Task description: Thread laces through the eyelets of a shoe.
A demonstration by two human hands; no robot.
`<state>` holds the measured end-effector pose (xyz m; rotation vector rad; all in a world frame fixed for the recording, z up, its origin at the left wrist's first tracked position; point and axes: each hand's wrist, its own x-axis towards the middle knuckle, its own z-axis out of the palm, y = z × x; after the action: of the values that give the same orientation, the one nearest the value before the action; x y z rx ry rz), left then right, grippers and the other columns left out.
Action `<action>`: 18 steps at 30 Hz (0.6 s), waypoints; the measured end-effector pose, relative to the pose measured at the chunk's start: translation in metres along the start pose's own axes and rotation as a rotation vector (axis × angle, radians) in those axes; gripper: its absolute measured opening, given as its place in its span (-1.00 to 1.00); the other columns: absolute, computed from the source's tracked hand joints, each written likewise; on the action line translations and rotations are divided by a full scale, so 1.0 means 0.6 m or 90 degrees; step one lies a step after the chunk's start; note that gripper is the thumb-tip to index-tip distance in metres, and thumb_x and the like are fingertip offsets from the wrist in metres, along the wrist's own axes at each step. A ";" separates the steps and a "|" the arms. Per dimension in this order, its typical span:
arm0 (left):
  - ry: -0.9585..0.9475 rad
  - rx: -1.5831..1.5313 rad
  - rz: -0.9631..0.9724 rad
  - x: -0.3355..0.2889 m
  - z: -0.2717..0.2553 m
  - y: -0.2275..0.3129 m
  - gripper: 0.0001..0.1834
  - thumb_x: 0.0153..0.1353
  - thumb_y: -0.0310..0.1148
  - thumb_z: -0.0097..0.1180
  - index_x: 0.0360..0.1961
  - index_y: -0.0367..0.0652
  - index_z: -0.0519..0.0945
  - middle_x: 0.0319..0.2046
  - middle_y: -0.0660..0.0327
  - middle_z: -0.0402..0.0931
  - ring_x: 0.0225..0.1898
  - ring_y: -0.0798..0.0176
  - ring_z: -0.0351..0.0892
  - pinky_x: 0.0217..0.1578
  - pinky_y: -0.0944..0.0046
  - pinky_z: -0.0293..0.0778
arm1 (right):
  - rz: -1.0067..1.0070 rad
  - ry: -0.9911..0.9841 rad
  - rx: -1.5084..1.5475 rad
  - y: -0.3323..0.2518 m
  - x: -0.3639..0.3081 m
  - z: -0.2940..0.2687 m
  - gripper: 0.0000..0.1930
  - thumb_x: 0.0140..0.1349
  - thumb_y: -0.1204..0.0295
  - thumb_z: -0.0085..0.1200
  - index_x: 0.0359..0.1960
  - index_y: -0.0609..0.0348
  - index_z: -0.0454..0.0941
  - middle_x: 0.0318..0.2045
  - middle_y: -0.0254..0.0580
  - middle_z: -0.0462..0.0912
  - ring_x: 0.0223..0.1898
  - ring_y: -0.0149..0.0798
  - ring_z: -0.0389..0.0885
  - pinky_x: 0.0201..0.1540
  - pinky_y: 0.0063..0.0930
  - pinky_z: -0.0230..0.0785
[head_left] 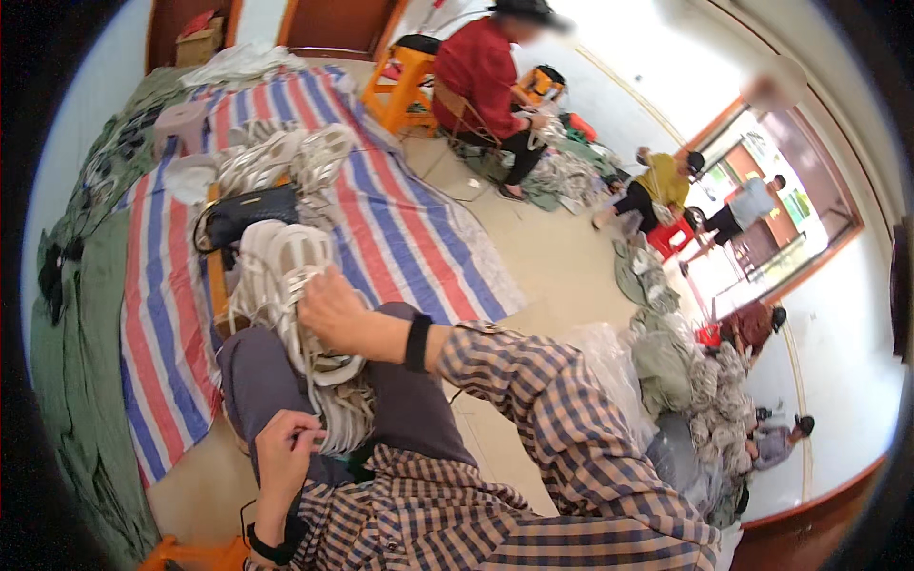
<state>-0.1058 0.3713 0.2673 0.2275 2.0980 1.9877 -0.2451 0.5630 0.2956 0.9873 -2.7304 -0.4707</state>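
A red, white and blue striped sheet spreads beside heaped green cloth, with a black bag lying within its outline. Beyond it, a person in a red top sits near an orange stool. A cardboard box stands at upper left; clear plastic lies crumpled at right, below a bright doorway.

Your right hand on a white shoe
Your left hand curls beside pale cords between your thighs; a black bag lies beyond the shoe.
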 end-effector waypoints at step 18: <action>0.034 0.071 0.053 0.000 -0.002 -0.010 -0.94 0.08 -0.63 0.09 -0.40 -0.29 0.57 -0.46 0.18 0.51 -0.52 0.36 0.55 -0.47 0.39 0.42 | 0.165 0.007 0.475 0.044 -0.005 0.012 -0.82 -0.01 0.49 0.13 -0.31 0.05 0.54 -0.36 -0.17 0.66 -0.25 -0.04 0.61 -0.23 -0.11 0.35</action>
<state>-0.1055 0.3699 0.2611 0.2889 2.2712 1.9454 -0.2605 0.5856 0.2984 0.7215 -2.9980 0.6396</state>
